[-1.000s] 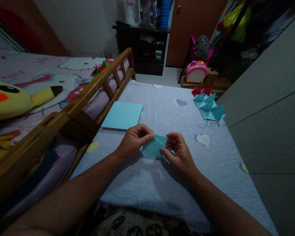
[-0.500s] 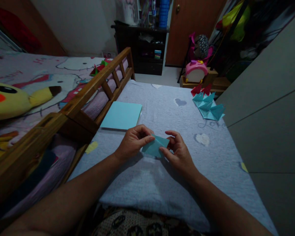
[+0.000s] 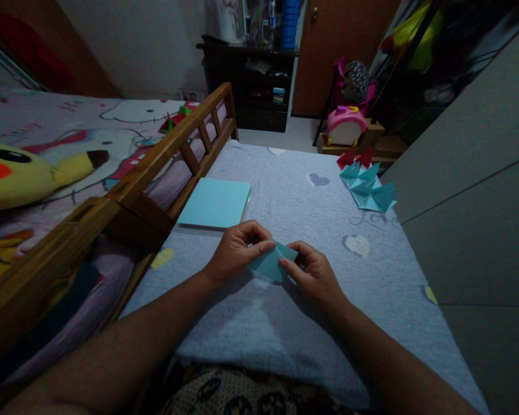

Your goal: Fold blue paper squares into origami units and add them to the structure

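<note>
Between my two hands is a small folded piece of turquoise origami paper (image 3: pixel 269 265), held just above the bed's pale blue sheet. My left hand (image 3: pixel 239 249) pinches its upper left part between thumb and fingers. At the right side, my right hand (image 3: pixel 313 268) grips the paper with the thumb on top and fingers behind, partly hidden. Beyond my left hand lies a square stack of turquoise paper (image 3: pixel 216 203). Folded turquoise paper shapes (image 3: pixel 367 187) rest at the far right, with red folded paper (image 3: pixel 355 158) just behind them.
A wooden bed rail (image 3: pixel 168 153) runs along the left, with a yellow plush toy (image 3: pixel 21 176) on the bedding past it. The pale blue sheet (image 3: pixel 285 178) spreads under my hands. A grey cabinet panel (image 3: pixel 476 190) stands close on the right. A pink toy case (image 3: pixel 346 125) sits beyond the far edge.
My right hand's raised index finger has come down onto the paper, closing the grip. The paper has tilted slightly, and my left hand has shifted a little to the right.
</note>
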Motion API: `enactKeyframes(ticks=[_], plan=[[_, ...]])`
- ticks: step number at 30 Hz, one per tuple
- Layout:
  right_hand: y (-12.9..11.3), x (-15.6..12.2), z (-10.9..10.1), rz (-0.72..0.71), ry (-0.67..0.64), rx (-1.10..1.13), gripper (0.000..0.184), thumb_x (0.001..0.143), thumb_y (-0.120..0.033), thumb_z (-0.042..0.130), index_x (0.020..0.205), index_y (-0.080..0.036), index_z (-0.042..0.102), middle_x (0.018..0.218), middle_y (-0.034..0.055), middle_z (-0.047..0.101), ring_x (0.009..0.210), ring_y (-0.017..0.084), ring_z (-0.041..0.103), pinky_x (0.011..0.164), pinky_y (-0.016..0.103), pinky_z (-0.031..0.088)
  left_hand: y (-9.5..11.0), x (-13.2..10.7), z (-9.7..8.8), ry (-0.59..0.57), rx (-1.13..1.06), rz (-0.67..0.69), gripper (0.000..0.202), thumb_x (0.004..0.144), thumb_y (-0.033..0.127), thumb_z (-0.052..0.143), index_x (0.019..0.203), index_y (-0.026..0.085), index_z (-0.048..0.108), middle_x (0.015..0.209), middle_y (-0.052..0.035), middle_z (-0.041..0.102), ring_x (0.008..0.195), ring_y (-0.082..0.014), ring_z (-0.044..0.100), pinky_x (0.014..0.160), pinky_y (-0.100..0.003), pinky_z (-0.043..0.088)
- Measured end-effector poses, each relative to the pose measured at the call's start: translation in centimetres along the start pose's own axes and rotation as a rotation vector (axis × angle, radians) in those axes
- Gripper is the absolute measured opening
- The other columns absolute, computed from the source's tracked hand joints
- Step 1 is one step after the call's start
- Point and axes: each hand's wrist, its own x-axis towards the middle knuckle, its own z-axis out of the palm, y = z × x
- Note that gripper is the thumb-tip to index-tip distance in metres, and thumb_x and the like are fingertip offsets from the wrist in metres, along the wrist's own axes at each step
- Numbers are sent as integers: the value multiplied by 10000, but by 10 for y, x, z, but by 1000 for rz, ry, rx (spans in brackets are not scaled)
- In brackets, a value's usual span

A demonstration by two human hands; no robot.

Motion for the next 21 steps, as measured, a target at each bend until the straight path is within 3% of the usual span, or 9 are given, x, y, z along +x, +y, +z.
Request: enactKeyframes(ticks=[4, 11, 16, 21], plan=[[-1, 0, -1, -4, 0, -12, 137, 821, -338, 628, 805, -204, 605, 680, -10, 558, 611, 133, 522, 572, 298, 416, 0, 0, 2, 13, -7, 6, 176, 726, 223, 808, 762, 170, 644, 745, 8, 672, 686, -114, 611, 640, -217, 475], [-1, 0, -3, 3, 10, -56, 151, 829, -348, 617, 798, -201, 604, 674, -12, 552, 608, 130, 511, 573, 286, 410, 1, 0, 1, -8, -122, -93, 344, 791, 295, 780, 1086, 204, 628, 764, 13, 689, 628, -105, 598, 563, -192, 423], [1, 0, -3, 2, 24, -75, 170, 836, -368, 622, 797, -203, 603, 670, -17, 545, 602, 132, 506, 563, 279, 405, 4, -2, -1, -41, -154, -109, 375, 826, 356, 743, 1143, 208, 608, 790, 0, 690, 661, -125, 611, 595, -219, 444], [0, 0, -3, 1, 47, -108, 147, 832, -349, 621, 801, -206, 612, 650, -24, 545, 584, 133, 497, 562, 278, 400, 0, -2, 0, -111, -89, -142, 458, 718, 319, 821, 1120, 201, 635, 821, -3, 670, 677, -131, 600, 608, -238, 456]])
